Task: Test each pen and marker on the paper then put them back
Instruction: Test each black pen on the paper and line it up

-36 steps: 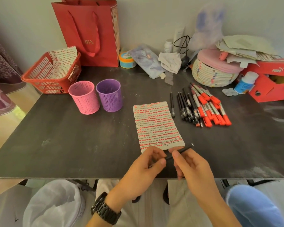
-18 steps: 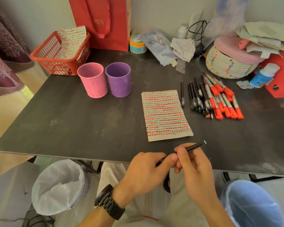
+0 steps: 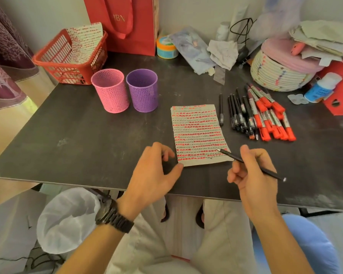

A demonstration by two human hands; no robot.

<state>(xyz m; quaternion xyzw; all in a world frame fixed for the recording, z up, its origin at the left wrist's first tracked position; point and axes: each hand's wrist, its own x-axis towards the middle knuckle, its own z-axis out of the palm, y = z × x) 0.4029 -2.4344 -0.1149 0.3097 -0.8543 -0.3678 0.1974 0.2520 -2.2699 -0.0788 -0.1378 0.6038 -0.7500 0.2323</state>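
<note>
Both hands have parted since a moment ago: left hand [image 3: 152, 171] is now at the near left corner of the sheet, right hand [image 3: 253, 175] at its near right corner. On the dark grey table [image 3: 77, 135] lies the white paper sheet [image 3: 198, 135] filled with red and black rows. Behind it stand a pink perforated cup [image 3: 110, 90] and a purple perforated cup [image 3: 143, 90]. Right fingers pinch the thin black pen [image 3: 230, 155], tip over the paper. Left fingers are curled; whether they hold something I cannot tell.
</note>
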